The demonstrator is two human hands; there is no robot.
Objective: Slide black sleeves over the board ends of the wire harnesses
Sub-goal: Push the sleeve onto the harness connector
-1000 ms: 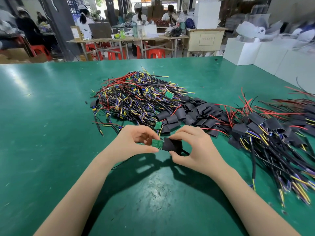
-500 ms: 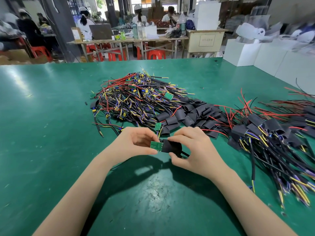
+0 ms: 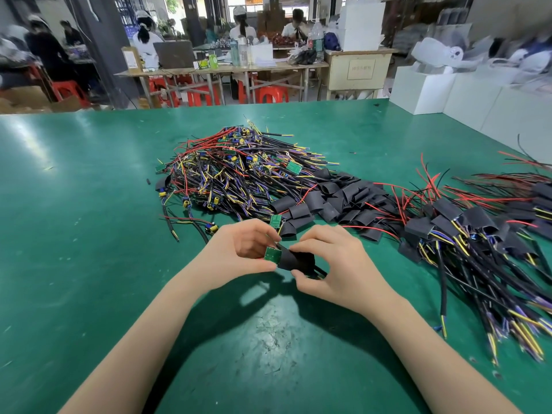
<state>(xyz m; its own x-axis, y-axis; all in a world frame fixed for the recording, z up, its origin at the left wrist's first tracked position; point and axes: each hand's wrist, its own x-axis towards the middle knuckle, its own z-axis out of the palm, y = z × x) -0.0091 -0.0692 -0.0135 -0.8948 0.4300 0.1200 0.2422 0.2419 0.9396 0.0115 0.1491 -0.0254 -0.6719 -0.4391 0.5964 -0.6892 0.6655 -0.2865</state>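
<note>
Low over the green table [image 3: 89,234], my left hand [image 3: 239,255] pinches a small green circuit board [image 3: 272,254] between thumb and fingers. My right hand [image 3: 334,270] grips a black sleeve [image 3: 297,260] that covers the board's right part, and the harness's black cable runs out of it to the right. A heap of bare harnesses [image 3: 233,174] with coloured wires lies behind the hands. Loose black sleeves [image 3: 337,198] are piled at its right edge. Sleeved harnesses [image 3: 478,234] lie spread at the right.
White boxes [image 3: 424,88] stand past the table's far right edge. Beyond the table are wooden benches, red stools [image 3: 271,94] and several seated people at work. Bare green surface lies to the left and in front of the hands.
The black sleeve has slid a little further left over the green board, leaving less of the board showing. Both hands stay in about the same place.
</note>
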